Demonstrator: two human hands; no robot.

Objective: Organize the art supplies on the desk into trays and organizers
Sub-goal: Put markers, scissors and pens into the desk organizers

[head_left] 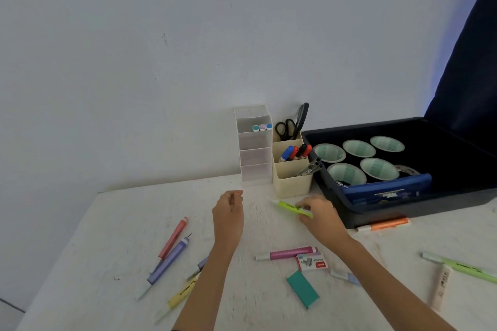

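My right hand (pixel 321 216) pinches a lime-green highlighter (pixel 287 206) just above the white desk (pixel 129 212), in front of the cream organizer (pixel 291 183). My left hand (pixel 228 213) hovers to its left with fingers loosely curled and holds nothing. A white tiered organizer (pixel 254 148) against the wall holds three pastel-capped markers (pixel 262 127). The cream organizer carries scissors (pixel 291 122) and coloured markers (pixel 295 152). Loose on the desk lie a coral pen (pixel 173 236), a purple pen (pixel 168 260), a yellow highlighter (pixel 183 293) and a pink highlighter (pixel 287 253).
A dark blue tray (pixel 333 201) at the right holds several tape rolls (pixel 359 148) and a blue pouch (pixel 387 189). An orange highlighter (pixel 384 224) lies by its front. A staples box (pixel 312 262), a teal box (pixel 302 289) and a light green pen (pixel 462 267) lie nearer.
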